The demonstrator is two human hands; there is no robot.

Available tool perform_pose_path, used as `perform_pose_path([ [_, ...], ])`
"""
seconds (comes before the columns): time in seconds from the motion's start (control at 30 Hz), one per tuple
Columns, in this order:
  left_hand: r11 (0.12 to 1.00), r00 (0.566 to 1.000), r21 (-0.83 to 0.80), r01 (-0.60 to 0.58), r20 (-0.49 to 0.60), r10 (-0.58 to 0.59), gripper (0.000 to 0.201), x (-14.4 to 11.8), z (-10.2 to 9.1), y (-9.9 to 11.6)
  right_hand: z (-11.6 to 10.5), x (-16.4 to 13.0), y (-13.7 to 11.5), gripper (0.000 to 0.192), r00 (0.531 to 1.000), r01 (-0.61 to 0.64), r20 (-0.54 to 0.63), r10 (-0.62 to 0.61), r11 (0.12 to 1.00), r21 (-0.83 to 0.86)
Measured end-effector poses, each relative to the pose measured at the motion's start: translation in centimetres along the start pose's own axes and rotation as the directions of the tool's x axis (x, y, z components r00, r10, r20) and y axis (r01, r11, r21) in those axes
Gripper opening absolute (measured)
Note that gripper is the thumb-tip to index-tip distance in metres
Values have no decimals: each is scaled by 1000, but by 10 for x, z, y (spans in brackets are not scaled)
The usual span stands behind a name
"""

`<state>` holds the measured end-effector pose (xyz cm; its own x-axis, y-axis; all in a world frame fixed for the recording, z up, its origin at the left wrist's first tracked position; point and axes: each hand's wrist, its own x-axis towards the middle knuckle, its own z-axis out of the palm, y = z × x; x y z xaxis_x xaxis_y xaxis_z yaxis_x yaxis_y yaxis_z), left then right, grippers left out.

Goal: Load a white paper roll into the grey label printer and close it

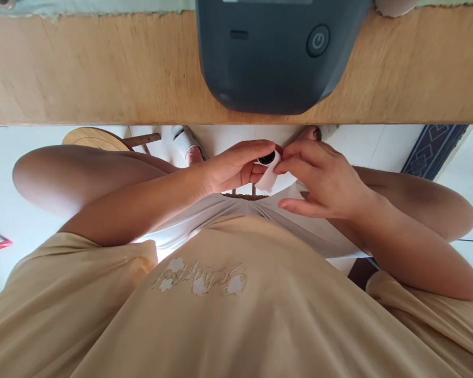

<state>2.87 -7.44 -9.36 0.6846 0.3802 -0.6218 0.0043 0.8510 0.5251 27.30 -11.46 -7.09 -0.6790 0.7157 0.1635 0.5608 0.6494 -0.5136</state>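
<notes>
Between my two hands, just beyond the table's near edge and over my lap, is a small roll of white paper (268, 172) with a dark round centre. A short loose end of the paper hangs down from it. My left hand (236, 165) holds the roll from the left, thumb along the top and fingers curled beneath. From the right, the fingertips of my right hand (323, 181) press on the roll's edge and the paper, while its thumb points left, apart from the roll. Part of the roll is hidden behind the fingers.
A dark grey device with a power button (256, 68) overhangs the wooden table's (82, 68) near edge. Below the table are a round wooden stool (94, 138), a light slipper (186, 139) on a foot, and a dark patterned strip (433, 149) at the right.
</notes>
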Motion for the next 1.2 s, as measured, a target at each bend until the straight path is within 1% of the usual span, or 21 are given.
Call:
perform_pose_path([
  [0.03, 1000, 1000, 11, -4, 14, 4, 36, 1, 0, 0, -1, 1, 1, 46, 1000, -10, 5, 10, 1000, 11],
  [0.1, 1000, 998, 8, 2, 69, -3, 45, 2, -1, -2, -3, 3, 3, 28, 999, -26, 24, 25, 1000, 14],
  [0.13, 1000, 995, -12, 15, 94, -14, 47, 3, -1, -4, -4, 5, 4, 20, 998, -40, 39, 40, 999, 9],
  [0.17, 999, 993, -38, 33, 113, -29, 47, 4, -1, -5, -5, 6, 5, 17, 996, -62, 59, 61, 998, 11],
  [0.27, 992, 988, -89, 86, 134, -73, 46, 6, 0, -14, -3, 7, 6, 25, 976, -182, 132, 174, 982, 50],
  [0.33, 992, 984, -84, 89, 159, -75, 52, 7, 1, -19, 0, 7, 6, 27, 961, -243, 153, 230, 967, 73],
  [0.47, 992, 964, -70, 106, 253, -86, 59, 9, -4, -25, 5, 5, 3, 30, 954, -278, 139, 264, 957, 89],
  [0.53, 996, 974, -27, 80, 217, -73, 62, 9, -8, -26, 6, 6, 3, 30, 948, -298, 148, 283, 950, 90],
  [0.6, 997, 993, 70, -18, 120, 9, 63, 10, -12, -26, 5, 6, 3, 29, 936, -329, 162, 312, 940, 91],
  [0.63, 989, 995, 123, -79, 71, 71, 63, 11, -14, -25, 5, 7, 4, 30, 928, -349, 170, 330, 932, 94],
  [0.67, 975, 990, 174, -140, 34, 136, 65, 12, -16, -25, 5, 7, 5, 31, 921, -368, 178, 347, 925, 98],
  [0.73, 940, 972, 252, -231, 7, 237, 71, 15, -19, -25, 6, 8, 8, 33, 908, -396, 188, 374, 913, 101],
  [0.83, 901, 946, 312, -301, -17, 322, 70, 20, -21, -24, 7, 10, 11, 38, 907, -399, 191, 375, 911, 106],
  [0.9, 907, 942, 289, -307, -46, 333, 67, 21, -23, -24, 8, 11, 13, 43, 912, -389, 190, 364, 914, 115],
  [1.0, 933, 943, 213, -292, -98, 317, 62, 20, -25, -25, 7, 11, 15, 46, 922, -366, 175, 345, 924, 110],
  [1.1, 944, 945, 161, -288, -111, 307, 57, 18, -28, -26, 7, 10, 18, 46, 930, -343, 167, 326, 936, 83],
  [1.2, 946, 948, 162, -281, -105, 300, 54, 17, -30, -27, 7, 9, 19, 44, 929, -342, 175, 327, 938, 63],
])
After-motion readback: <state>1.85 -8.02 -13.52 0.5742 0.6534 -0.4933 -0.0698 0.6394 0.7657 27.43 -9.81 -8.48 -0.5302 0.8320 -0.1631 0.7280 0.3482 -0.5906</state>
